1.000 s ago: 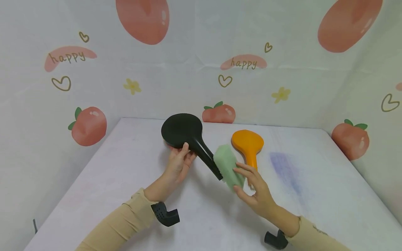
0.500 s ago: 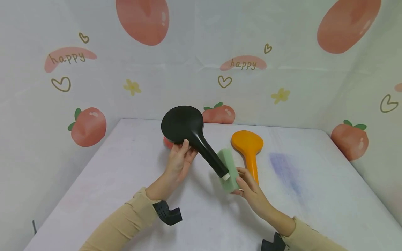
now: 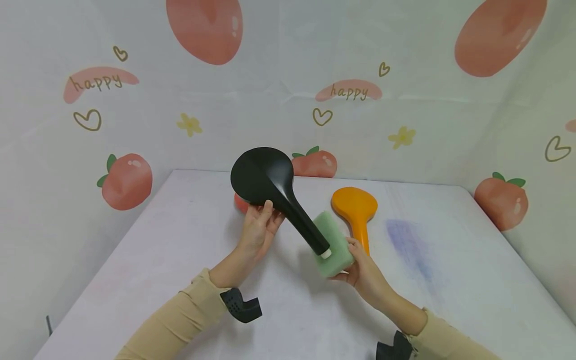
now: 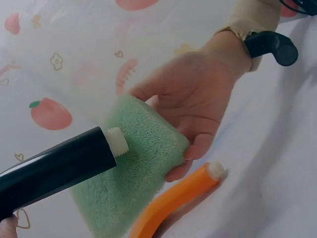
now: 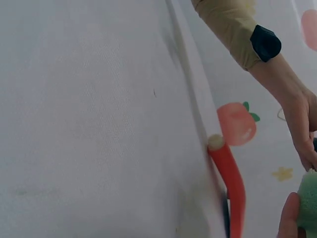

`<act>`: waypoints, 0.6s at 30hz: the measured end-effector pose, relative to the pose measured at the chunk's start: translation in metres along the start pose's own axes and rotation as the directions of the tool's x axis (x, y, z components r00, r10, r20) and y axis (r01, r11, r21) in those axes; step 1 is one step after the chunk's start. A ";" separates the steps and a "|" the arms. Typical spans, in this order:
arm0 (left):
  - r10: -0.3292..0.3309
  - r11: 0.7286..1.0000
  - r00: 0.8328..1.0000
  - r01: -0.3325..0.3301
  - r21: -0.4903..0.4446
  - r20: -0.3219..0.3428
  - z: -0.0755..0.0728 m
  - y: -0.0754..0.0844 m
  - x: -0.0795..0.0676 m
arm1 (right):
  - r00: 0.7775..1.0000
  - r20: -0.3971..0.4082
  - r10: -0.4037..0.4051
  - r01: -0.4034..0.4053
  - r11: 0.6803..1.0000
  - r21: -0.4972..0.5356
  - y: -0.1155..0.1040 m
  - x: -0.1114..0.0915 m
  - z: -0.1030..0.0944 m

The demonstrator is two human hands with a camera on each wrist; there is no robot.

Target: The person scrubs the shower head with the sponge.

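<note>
My left hand (image 3: 258,231) holds a black shower head (image 3: 262,176) up at its neck, thumb in front and fingers behind. The handle slants down to the right and ends in a white threaded tip (image 4: 118,142). With thumb and fingers my right hand (image 3: 365,275) grips a green sponge (image 3: 334,245) by its right edge. Overlapping the handle's end in the head view, the sponge lies just behind the white tip. In the right wrist view only a corner of the sponge (image 5: 308,206) shows, below the left hand (image 5: 299,116).
An orange shower head (image 3: 354,202) lies on the white table (image 3: 288,320), just behind the right hand. Mostly hidden behind the left hand is a red shower head (image 3: 240,203); its handle (image 5: 230,173) shows in the right wrist view. A bluish smear (image 3: 409,247) marks the table at right.
The black shower head has risen slightly and its white tip has come into sight. My right hand has turned and tightened its hold on the sponge, which has shifted behind the handle's end.
</note>
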State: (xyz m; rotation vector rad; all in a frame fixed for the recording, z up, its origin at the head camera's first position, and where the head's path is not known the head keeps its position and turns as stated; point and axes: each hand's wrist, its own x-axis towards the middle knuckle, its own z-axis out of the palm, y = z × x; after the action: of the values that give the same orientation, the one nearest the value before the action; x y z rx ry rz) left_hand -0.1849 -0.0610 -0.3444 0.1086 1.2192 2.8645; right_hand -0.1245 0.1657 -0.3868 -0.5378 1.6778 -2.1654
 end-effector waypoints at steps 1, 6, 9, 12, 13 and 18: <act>0.000 1.000 1.000 0.000 0.001 0.000 -0.001 -0.001 0.000 | 1.000 -0.004 -0.009 0.009 1.000 -0.003 -0.001 0.000 -0.001; -0.013 0.997 1.000 0.015 0.078 -0.023 -0.006 -0.005 0.001 | 0.996 -0.056 -0.072 0.066 0.992 -0.108 -0.007 -0.001 -0.008; -0.036 0.984 0.998 0.044 0.171 -0.052 -0.010 -0.009 0.003 | 0.986 -0.135 -0.098 0.066 0.972 -0.225 -0.011 -0.002 -0.012; -0.058 0.957 0.995 0.080 0.278 -0.086 -0.013 -0.013 0.005 | 0.970 -0.212 -0.118 0.036 0.935 -0.353 -0.014 -0.002 -0.016; -0.068 0.949 0.993 0.095 0.301 -0.098 -0.013 -0.014 0.006 | 0.964 -0.235 -0.123 0.022 0.919 -0.394 -0.016 -0.002 -0.018; -0.111 0.910 0.989 0.142 0.390 -0.100 -0.015 -0.019 0.009 | 0.942 -0.296 -0.160 -0.032 0.832 -0.553 -0.018 -0.001 -0.028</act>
State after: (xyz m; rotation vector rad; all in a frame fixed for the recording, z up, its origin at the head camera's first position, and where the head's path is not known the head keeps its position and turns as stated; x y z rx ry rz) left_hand -0.1954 -0.0582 -0.3685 -0.0713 1.7376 2.4934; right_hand -0.1382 0.1936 -0.3754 -0.3848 2.5380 -1.8638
